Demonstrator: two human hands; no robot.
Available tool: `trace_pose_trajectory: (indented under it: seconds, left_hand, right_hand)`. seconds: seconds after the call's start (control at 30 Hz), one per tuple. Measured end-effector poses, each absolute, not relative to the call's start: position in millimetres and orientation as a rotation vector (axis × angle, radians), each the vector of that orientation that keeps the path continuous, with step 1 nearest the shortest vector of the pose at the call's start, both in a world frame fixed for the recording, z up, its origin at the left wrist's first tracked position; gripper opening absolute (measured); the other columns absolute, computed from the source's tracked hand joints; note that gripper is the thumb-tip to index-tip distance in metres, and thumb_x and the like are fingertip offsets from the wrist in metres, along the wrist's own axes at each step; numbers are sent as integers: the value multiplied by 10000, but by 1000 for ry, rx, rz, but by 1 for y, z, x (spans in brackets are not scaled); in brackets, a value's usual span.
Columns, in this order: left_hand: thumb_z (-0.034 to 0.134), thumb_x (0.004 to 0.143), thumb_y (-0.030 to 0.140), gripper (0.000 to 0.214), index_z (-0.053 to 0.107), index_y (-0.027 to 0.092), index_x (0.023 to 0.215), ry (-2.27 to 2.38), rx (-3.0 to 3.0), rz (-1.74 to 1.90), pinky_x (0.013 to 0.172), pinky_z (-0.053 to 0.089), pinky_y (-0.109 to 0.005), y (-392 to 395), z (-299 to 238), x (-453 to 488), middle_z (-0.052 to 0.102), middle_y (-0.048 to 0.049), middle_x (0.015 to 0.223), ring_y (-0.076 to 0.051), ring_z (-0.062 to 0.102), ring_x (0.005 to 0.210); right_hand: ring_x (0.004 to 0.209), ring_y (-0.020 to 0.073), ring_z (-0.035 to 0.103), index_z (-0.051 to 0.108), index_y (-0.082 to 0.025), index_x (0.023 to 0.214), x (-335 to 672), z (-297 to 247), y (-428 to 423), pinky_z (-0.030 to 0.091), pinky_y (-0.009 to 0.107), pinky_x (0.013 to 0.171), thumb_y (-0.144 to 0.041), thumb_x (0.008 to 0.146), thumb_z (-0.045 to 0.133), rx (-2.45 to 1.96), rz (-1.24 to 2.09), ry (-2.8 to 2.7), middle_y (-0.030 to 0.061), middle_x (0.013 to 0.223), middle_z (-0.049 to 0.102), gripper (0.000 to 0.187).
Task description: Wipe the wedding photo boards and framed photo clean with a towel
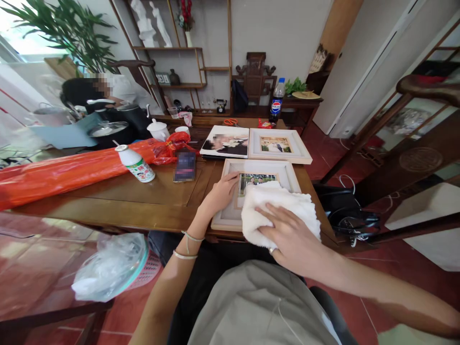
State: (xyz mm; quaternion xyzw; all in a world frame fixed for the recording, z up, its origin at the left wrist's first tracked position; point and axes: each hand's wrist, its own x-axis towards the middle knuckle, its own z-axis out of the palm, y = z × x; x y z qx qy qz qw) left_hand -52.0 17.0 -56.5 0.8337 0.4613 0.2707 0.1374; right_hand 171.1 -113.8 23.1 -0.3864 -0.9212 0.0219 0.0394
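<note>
a brown wooden table (143,201) carries a white picture frame (283,173) at its near right edge. behind it, toward the far edge, lie a second frame (278,145) and a large photo print (226,142). mid-table stands a phone (184,166), and left of it lies a white bottle (135,164). a long orange plastic bag (72,172) runs along the left side.

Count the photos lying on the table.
3. One white frame lies at the near edge under the left hand and the towel pressed by the right hand; a second white frame lies behind it, right; a frameless print lies beside that, left. None seems hidden.
</note>
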Motion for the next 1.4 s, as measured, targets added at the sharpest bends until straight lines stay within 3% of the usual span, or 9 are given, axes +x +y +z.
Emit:
trace_pose_trajectory:
  seconds: [0.1,0.27,0.4,0.57,0.7,0.87,1.03,1.23,1.4]
  left_hand:
    - [336,967,173,405,555,161,1308,1319,2415,804,1124,372,-446,17,-57,-52,476,-100,1455,-240,451,1342]
    - [340,966,172,408,550,150,1315,1316,2406,799,1126,368,-439,16,-54,-53,473,-103,1457,-241,450,1343]
    - [346,960,165,410,551,144,1314,1316,2403,792,1127,365,-438,15,-53,-52,473,-108,1455,-244,451,1342]
    - [345,958,165,413,547,142,1317,1321,2398,812,1122,369,-444,17,-56,-52,482,-114,1446,-245,446,1344]
    - [340,957,162,410,554,149,1306,1304,2412,820,1123,369,-447,19,-59,-53,478,-108,1450,-241,448,1343]
    - [334,963,163,398,568,167,1284,1307,2405,833,1116,377,-455,18,-59,-52,483,-104,1447,-238,450,1343]
    - [331,962,165,405,544,167,1306,1280,2405,857,1108,388,-451,19,-60,-52,496,-114,1431,-239,466,1330]
    - [363,944,154,450,428,171,1389,1248,2370,1031,1137,335,-484,17,-62,-54,441,-147,1464,-252,395,1381]
    - [297,938,109,462,346,141,1396,1268,2270,1330,1154,293,-477,15,-64,-56,388,-187,1471,-243,326,1414]
  right_hand:
    - [1384,360,349,678,-161,1140,179,6,-81,302,549,1112,-82,692,548,-1297,-18,-2739,139,1477,450,473]
    - [1403,364,298,629,-124,1232,200,-1,-1,247,550,1131,-122,765,530,-1454,-319,-2591,151,1475,448,478]
    - [1408,381,274,610,-96,1258,195,4,36,257,564,1117,-118,808,486,-1506,-316,-2598,165,1472,448,467]
    - [1392,413,299,654,-94,1198,166,7,-5,268,590,1103,-82,781,496,-1415,-112,-2810,192,1499,397,446]
    - [1340,441,380,677,-108,1155,156,19,-76,374,598,1033,-117,793,514,-1294,13,-2882,227,1442,457,398]
    - [1357,433,361,693,-155,1107,151,25,-118,379,586,1044,-188,784,563,-1114,232,-2948,192,1469,440,350]
    - [1410,393,277,652,-143,1197,152,8,-87,264,570,1124,-144,788,539,-1264,159,-2819,175,1522,365,424]
    - [1350,359,380,587,-81,1268,150,18,-11,338,504,1076,-124,844,460,-1460,-96,-2617,213,1405,491,445]
    - [1374,389,315,556,-65,1282,116,19,34,308,555,1063,-119,846,460,-1364,-128,-2722,235,1445,434,450]
